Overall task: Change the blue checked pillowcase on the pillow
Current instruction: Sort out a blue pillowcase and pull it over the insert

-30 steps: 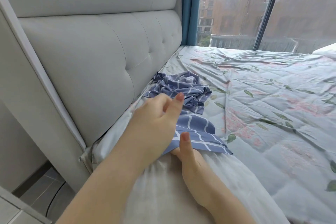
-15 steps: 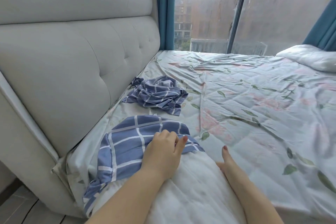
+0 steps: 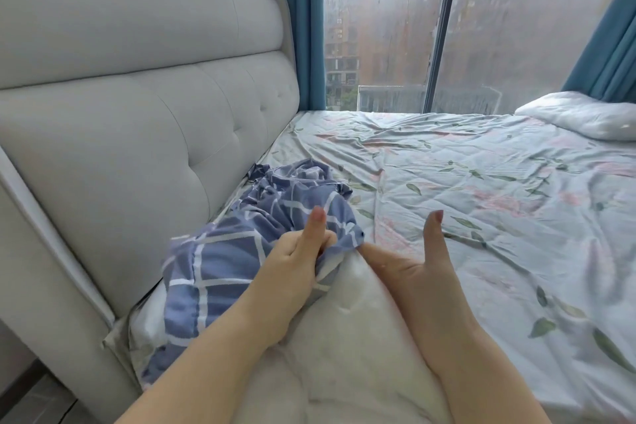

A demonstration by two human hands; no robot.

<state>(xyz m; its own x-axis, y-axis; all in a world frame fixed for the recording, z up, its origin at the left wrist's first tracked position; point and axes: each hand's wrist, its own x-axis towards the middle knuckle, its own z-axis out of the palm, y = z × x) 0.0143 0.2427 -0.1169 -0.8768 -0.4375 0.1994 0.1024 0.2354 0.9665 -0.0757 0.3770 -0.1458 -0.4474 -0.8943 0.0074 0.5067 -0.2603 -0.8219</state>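
— Blue checked pillowcase (image 3: 213, 272), lying where?
— Bunching over the far end of the white pillow (image 3: 344, 354), beside the headboard (image 3: 137, 148), on the bed (image 3: 481, 217).
— Left hand (image 3: 292, 265)?
— Gripping the pillowcase edge, fingers (image 3: 327, 238) clenching on cloth, thumb sticking up.
— Right hand (image 3: 409, 272)?
— Resting against the pillow's right side, thumb raised; fingers reaching the cloth edge, curling or not, impossible to tell.

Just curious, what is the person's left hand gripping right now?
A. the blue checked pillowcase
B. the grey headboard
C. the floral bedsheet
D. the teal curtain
A: the left hand has its fingers curled round a bunched edge of the blue checked pillowcase, at the end of the white pillow.
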